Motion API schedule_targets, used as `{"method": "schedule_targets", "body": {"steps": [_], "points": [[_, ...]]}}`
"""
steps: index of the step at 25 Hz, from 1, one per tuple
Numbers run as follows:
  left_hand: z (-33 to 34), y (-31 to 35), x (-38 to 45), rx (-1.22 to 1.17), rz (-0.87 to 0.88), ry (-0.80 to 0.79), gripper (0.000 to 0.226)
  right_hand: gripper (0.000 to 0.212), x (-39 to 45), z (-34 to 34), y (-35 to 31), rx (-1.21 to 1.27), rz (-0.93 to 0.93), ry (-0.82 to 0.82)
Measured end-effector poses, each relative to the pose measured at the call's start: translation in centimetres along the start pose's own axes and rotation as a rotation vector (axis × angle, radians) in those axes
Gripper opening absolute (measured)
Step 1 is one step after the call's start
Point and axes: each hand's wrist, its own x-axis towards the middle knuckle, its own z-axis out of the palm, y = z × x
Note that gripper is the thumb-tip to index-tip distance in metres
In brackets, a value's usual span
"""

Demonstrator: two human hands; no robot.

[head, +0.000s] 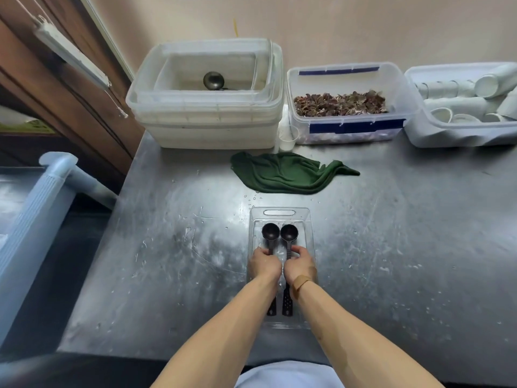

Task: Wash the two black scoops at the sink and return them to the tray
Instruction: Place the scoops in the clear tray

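Scoops look light, stiff and wet-slick to me at lower centre: left hand (264,264) pinches the left scoop (270,238) by its handle neck, right hand (298,266) pinches the right scoop (288,237) likewise, over the tray (279,213).

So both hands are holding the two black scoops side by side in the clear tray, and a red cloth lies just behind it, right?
Not quite: the cloth is dark green, as the head view shows. The left hand and right hand do hold the two black scoops side by side in the clear tray.
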Motion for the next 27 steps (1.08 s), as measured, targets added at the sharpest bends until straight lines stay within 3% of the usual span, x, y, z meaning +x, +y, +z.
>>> {"method": "schedule_targets", "body": {"steps": [8,14,21,27], "points": [[0.6,-0.8,1.1,0.174,-0.008,0.056,0.024,0.051,0.8,0.5,0.8,-0.135,-0.015,0.04],[0.7,-1.2,1.1,0.177,0.011,0.052,0.031,0.049,0.7,0.4,0.8,-0.24,-0.06,0.044],[0.3,-2.0,0.6,0.183,0.048,0.061,0.027,0.024,0.1,0.8,1.3,-0.403,-0.109,0.116],[0.1,-2.0,0.2,0.259,0.086,0.086,0.029,0.037,-0.3,0.5,2.0,-0.504,-0.257,0.06]]}}
